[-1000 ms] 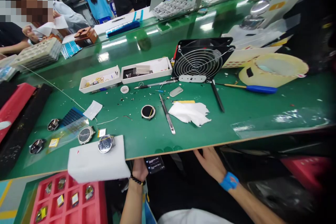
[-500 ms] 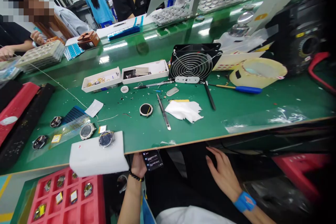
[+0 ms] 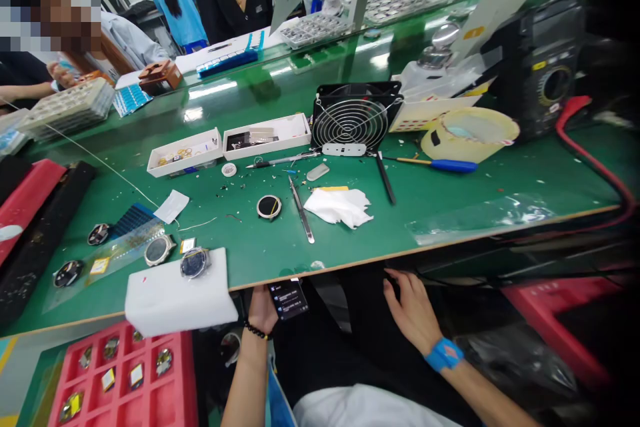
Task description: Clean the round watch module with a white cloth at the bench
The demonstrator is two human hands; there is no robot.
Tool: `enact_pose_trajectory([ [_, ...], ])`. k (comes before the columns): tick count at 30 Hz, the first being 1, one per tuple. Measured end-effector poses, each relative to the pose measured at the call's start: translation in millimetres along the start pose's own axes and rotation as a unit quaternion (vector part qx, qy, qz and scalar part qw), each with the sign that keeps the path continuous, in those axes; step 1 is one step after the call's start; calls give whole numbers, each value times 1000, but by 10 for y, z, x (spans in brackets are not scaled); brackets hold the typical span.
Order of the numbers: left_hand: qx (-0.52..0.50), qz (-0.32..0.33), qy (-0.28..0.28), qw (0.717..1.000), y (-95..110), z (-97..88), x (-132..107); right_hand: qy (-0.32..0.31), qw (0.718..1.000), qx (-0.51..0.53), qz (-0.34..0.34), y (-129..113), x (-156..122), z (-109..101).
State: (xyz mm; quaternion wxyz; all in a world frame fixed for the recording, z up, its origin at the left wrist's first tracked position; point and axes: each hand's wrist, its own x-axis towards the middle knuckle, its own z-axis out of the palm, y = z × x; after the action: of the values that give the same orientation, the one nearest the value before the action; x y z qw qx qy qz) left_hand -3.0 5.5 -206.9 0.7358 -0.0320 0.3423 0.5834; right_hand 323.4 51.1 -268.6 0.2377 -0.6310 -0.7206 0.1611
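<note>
Below the table's front edge, my left hand (image 3: 263,312) is closed around a smartphone (image 3: 290,300) with a lit dark screen. A beaded bracelet (image 3: 257,330) circles that wrist. My right hand (image 3: 413,310) rests by my dark-clothed leg with fingers stretched out, holding nothing; a blue wristband (image 3: 444,355) is on its wrist. On the tabletop ahead lie a round watch face (image 3: 269,207), metal tweezers (image 3: 301,210) and a crumpled white cloth or tissue (image 3: 337,207). Another watch (image 3: 194,263) sits on a white foam block (image 3: 175,303), left of the phone.
A red tray (image 3: 173,387) with watch parts stands low at left. Two white boxes (image 3: 186,165), a black fan (image 3: 350,119), a yellow tub (image 3: 470,137) and a blue-handled screwdriver (image 3: 453,165) stand or lie farther back. Other people sit across the bench.
The view has shifted slightly, so the tabletop things appear a little farther left. My left hand keeps the phone and my right hand stays stretched out.
</note>
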Motion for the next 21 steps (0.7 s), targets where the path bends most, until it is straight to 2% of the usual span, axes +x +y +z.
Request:
enact_pose_trajectory([
  [11,0,-18,-4,1000,5,26,-21,-3,1000,18,-1,-15,96,20],
  [21,-2,-8,-7,1000,-14,1,0,-8,1000,27,-2,8,83,15],
])
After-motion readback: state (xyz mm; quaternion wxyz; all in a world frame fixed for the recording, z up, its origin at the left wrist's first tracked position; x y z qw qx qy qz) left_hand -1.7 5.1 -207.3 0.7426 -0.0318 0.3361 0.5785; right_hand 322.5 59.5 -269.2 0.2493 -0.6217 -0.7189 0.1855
